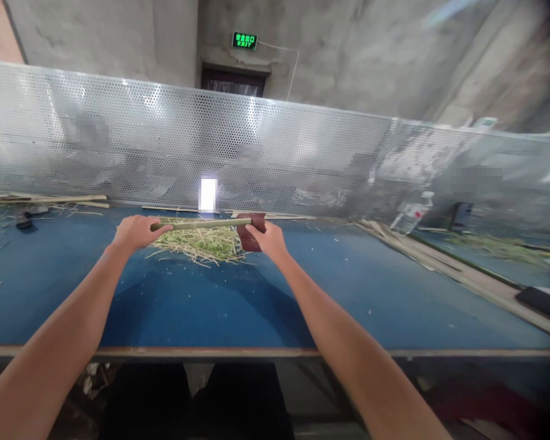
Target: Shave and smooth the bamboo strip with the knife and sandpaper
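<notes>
My left hand (136, 232) grips the left end of a thin green bamboo strip (201, 224) held level over the blue table (211, 305). At the strip's right end my right hand (269, 239) holds a dark red-brown blade-like tool (250, 232) against it. Directly under the strip lies a pile of pale and green shavings (201, 244). Both arms reach forward from the near table edge.
A perforated metal screen (275, 153) runs along the table's far side. Bamboo strips and scraps (46, 200) lie at far left. A wooden divider (440, 263), a plastic bottle (412, 214) and a dark flat object (541, 300) are at right.
</notes>
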{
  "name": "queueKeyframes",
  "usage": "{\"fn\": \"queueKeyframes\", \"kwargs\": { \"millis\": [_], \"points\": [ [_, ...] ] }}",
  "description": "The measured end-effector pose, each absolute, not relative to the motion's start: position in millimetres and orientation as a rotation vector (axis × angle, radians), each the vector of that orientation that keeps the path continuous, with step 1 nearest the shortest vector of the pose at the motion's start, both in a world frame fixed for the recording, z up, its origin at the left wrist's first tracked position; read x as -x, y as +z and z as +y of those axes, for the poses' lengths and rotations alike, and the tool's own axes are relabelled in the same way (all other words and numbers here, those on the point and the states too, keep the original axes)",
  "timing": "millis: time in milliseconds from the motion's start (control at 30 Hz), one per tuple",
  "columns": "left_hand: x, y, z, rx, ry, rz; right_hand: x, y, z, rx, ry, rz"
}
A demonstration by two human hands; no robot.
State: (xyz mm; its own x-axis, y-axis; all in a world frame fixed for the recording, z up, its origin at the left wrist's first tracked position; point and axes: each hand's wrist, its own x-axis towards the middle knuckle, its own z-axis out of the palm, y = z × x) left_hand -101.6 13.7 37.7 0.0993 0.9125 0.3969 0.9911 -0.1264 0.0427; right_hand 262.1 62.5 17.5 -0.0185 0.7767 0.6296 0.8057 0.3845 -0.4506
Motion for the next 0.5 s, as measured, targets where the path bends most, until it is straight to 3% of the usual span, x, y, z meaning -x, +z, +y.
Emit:
{"fn": "queueKeyframes", "kwargs": {
  "millis": [500],
  "points": [
    [58.7, 45.8, 0.6, 2.087, -0.638, -1.995, -225.7, 17.3, 56.1, 1.110, -0.434, -2.103]
  ]
}}
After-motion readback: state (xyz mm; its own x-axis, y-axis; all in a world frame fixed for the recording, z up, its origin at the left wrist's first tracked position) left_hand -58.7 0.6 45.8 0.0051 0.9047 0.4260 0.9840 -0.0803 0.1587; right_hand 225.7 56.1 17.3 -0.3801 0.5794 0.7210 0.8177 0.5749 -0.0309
